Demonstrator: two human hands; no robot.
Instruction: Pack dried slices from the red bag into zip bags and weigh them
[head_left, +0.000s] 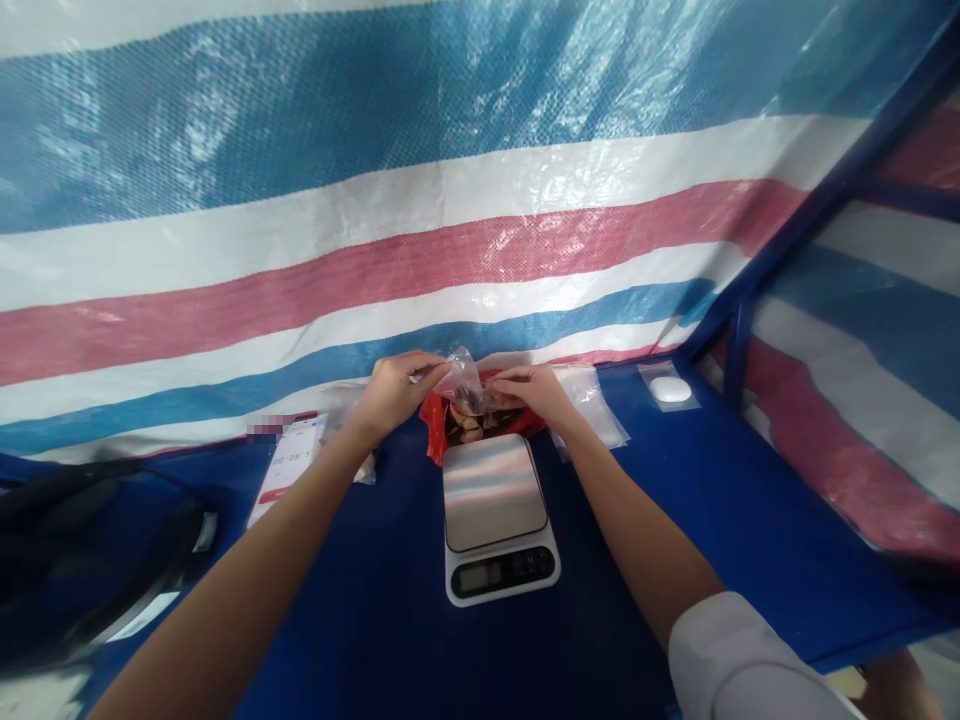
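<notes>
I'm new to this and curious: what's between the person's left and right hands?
In the head view, a clear plastic bag lies between the left hand and right hand, seen against the red bag.

Blue table (375, 610), white scale (496, 515), red bag (435, 428), phone (289, 462)

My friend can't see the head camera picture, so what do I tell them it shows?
A person's left hand pinches a clear plastic bag over an open red bag of brown pieces, with the right hand beside it. A white scale sits nearer the viewer on a blue table.
</notes>
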